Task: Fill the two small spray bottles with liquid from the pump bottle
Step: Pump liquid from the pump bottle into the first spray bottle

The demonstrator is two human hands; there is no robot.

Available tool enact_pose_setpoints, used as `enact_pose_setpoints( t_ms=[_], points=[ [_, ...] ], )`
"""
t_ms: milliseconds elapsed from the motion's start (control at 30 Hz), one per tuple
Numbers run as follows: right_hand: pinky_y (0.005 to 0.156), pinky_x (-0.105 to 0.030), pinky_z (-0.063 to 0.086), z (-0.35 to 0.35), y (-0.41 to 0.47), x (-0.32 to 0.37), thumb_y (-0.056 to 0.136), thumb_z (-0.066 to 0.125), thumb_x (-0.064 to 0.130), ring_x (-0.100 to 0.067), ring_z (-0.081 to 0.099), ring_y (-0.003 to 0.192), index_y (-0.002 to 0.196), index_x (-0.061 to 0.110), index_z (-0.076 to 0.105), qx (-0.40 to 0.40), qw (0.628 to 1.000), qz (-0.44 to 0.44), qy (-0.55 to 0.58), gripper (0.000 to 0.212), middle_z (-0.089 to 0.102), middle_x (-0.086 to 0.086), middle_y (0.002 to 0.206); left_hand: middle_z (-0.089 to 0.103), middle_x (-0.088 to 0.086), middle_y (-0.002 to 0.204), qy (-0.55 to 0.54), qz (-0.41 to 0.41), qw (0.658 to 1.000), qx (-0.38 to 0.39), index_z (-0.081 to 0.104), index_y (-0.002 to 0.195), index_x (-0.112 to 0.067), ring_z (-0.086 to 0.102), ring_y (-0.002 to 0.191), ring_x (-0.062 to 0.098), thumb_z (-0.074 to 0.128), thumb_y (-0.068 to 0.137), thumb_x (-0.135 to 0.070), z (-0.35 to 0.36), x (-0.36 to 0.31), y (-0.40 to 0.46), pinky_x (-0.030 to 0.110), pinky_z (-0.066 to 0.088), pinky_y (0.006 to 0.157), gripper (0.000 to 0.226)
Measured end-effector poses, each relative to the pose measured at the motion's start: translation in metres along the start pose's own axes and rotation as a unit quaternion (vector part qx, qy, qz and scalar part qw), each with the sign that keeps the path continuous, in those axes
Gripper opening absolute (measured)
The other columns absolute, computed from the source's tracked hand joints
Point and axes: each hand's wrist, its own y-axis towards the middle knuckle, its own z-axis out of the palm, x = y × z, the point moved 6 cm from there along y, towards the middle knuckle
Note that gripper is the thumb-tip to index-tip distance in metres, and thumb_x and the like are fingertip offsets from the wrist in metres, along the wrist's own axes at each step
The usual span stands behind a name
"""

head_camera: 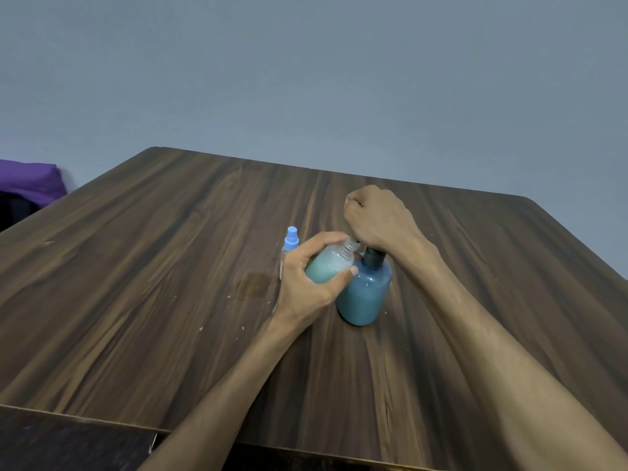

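Note:
A blue pump bottle [365, 294] stands upright near the middle of the wooden table [170, 266]. My right hand [377, 219] is curled into a fist on top of its dark pump head, which it mostly hides. My left hand [306, 280] grips a small clear bottle [331, 265] partly filled with pale green liquid; its cap is off and it is tilted, threaded neck toward the pump. Just behind my left hand stands a second small spray bottle [291, 241] with its light blue spray cap on.
A wet patch [255, 283] and small pale drops lie on the table left of and in front of the bottles. A purple object [29, 181] sits beyond the table's far left edge. A grey wall rises behind.

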Motion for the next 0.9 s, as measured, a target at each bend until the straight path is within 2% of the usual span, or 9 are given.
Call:
enact_pose_setpoints(
  t_ms=[67, 133, 233, 367, 433, 500, 633, 767, 900],
  points=[
    [0.062, -0.035, 0.034, -0.004, 0.000, -0.001, 0.089, 0.044, 0.013, -0.028, 0.046, 0.066, 0.061, 0.014, 0.044, -0.016, 1.000, -0.007, 0.015, 0.028, 0.050, 0.002, 0.059, 0.078, 0.002, 0.107, -0.006, 0.002, 1.000, 0.003, 0.069, 0.114, -0.020, 0.076, 0.097, 0.021, 0.081, 0.079, 0.003, 0.000, 0.001, -0.001, 0.029, 0.058, 0.086, 0.043],
    [0.061, -0.036, 0.034, -0.006, 0.000, -0.003, 0.088, 0.044, 0.013, -0.028, 0.045, 0.065, 0.062, 0.013, 0.043, -0.025, 0.999, -0.013, 0.034, 0.026, 0.048, 0.002, 0.057, 0.078, 0.004, 0.107, -0.011, 0.010, 1.000, 0.007, 0.069, 0.114, -0.022, 0.077, 0.098, 0.025, 0.080, 0.079, 0.004, 0.001, -0.001, -0.001, 0.030, 0.059, 0.087, 0.045],
    [0.064, -0.035, 0.036, 0.001, -0.001, 0.000, 0.088, 0.045, 0.013, -0.029, 0.047, 0.067, 0.059, 0.015, 0.045, 0.012, 1.000, -0.002, 0.012, 0.029, 0.051, 0.003, 0.059, 0.077, -0.004, 0.107, -0.003, 0.005, 1.000, 0.002, 0.069, 0.114, -0.025, 0.076, 0.097, 0.017, 0.080, 0.078, 0.004, 0.000, -0.001, 0.000, 0.024, 0.057, 0.086, 0.047],
    [0.057, -0.035, 0.031, -0.009, 0.001, -0.001, 0.089, 0.044, 0.013, -0.028, 0.045, 0.066, 0.065, 0.013, 0.044, -0.033, 0.999, -0.016, 0.014, 0.025, 0.049, 0.001, 0.059, 0.077, -0.008, 0.107, -0.012, 0.012, 1.000, 0.003, 0.069, 0.113, -0.026, 0.076, 0.097, 0.013, 0.079, 0.078, 0.008, 0.001, -0.004, -0.001, 0.022, 0.057, 0.086, 0.050],
    [0.058, -0.035, 0.032, -0.002, 0.000, 0.000, 0.089, 0.045, 0.013, -0.029, 0.047, 0.066, 0.063, 0.012, 0.045, -0.008, 1.000, -0.014, 0.009, 0.026, 0.051, 0.001, 0.059, 0.077, -0.013, 0.106, -0.004, 0.006, 1.000, 0.002, 0.069, 0.113, -0.025, 0.075, 0.097, 0.009, 0.080, 0.077, 0.006, 0.002, -0.003, 0.001, 0.021, 0.056, 0.086, 0.049],
    [0.059, -0.036, 0.033, 0.000, -0.001, 0.002, 0.090, 0.044, 0.014, -0.029, 0.049, 0.067, 0.063, 0.014, 0.048, 0.005, 1.000, -0.013, -0.016, 0.027, 0.054, 0.001, 0.063, 0.077, -0.010, 0.106, -0.003, 0.000, 1.000, -0.006, 0.069, 0.113, -0.025, 0.075, 0.097, 0.012, 0.081, 0.077, 0.003, 0.000, -0.001, 0.000, 0.023, 0.057, 0.086, 0.047],
    [0.058, -0.036, 0.030, -0.012, 0.001, 0.002, 0.091, 0.045, 0.014, -0.027, 0.044, 0.063, 0.064, 0.013, 0.044, -0.042, 0.999, -0.030, 0.007, 0.027, 0.049, 0.001, 0.059, 0.077, -0.003, 0.109, -0.012, 0.007, 1.000, -0.001, 0.069, 0.114, -0.025, 0.077, 0.099, 0.021, 0.080, 0.079, 0.009, 0.000, -0.001, -0.001, 0.028, 0.058, 0.088, 0.050],
    [0.058, -0.036, 0.032, -0.001, 0.000, 0.001, 0.090, 0.045, 0.013, -0.029, 0.048, 0.065, 0.065, 0.012, 0.048, 0.003, 1.000, -0.015, -0.015, 0.026, 0.054, 0.001, 0.062, 0.078, 0.003, 0.106, -0.008, -0.002, 1.000, -0.004, 0.069, 0.114, -0.025, 0.077, 0.098, 0.022, 0.080, 0.078, 0.003, 0.000, 0.001, 0.000, 0.031, 0.059, 0.088, 0.047],
    [0.057, -0.035, 0.030, -0.011, 0.001, 0.000, 0.092, 0.044, 0.014, -0.027, 0.045, 0.063, 0.064, 0.012, 0.044, -0.044, 0.999, -0.024, 0.016, 0.028, 0.049, 0.001, 0.059, 0.078, 0.000, 0.107, -0.007, 0.012, 1.000, -0.002, 0.069, 0.114, -0.026, 0.077, 0.100, 0.021, 0.080, 0.079, 0.005, 0.000, -0.002, -0.001, 0.030, 0.059, 0.088, 0.049]
  ],
)
